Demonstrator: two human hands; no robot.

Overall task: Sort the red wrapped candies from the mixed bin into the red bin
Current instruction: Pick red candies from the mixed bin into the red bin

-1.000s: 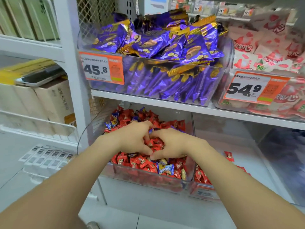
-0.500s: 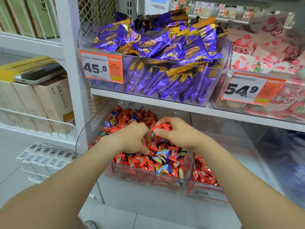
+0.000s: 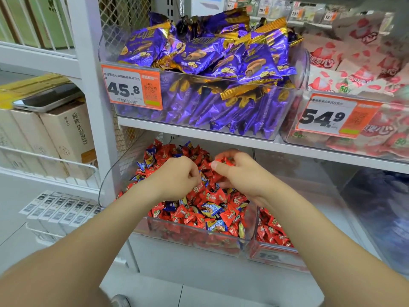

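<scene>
The right hand's (image 3: 241,173) grip is clamped on a red candy (image 3: 222,162), above the mixed bin (image 3: 194,234); the left hand's (image 3: 177,176) grip curls into the pile, and I cannot tell if it holds anything; the red bin (image 3: 274,257) lies right of and below the grip; pinch firmly, release low inside.

I have both forearms stretched forward, my left hand (image 3: 177,177) knuckles-up with fingers curled under, my right hand (image 3: 240,173) pinching a red candy (image 3: 223,162).
</scene>
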